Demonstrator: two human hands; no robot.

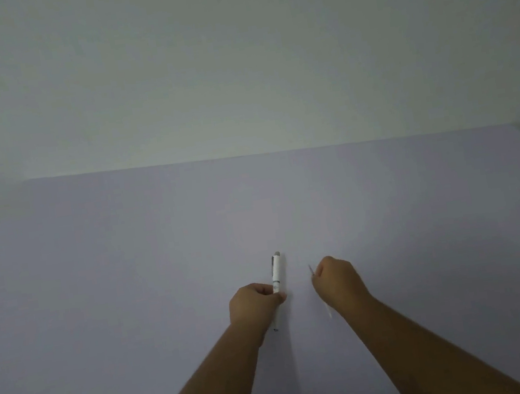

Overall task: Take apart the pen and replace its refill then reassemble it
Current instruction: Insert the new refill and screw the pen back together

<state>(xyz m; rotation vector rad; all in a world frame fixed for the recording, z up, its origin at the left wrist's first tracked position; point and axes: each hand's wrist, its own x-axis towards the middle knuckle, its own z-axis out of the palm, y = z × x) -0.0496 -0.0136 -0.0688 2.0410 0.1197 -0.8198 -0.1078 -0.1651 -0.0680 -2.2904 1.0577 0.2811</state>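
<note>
Pale lavender table fills the view below a plain wall. One pen and one refill show, with two hands. Left hand is closed around the pen's lower half; the white barrel has a grey cap end pointing away, long axis running near to far. Right hand is fisted on the thin refill, whose ends poke out both sides, roughly parallel.

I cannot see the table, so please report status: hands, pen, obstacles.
Left hand closed on white pen. Right hand closed on thin refill. Nothing between them.
</note>
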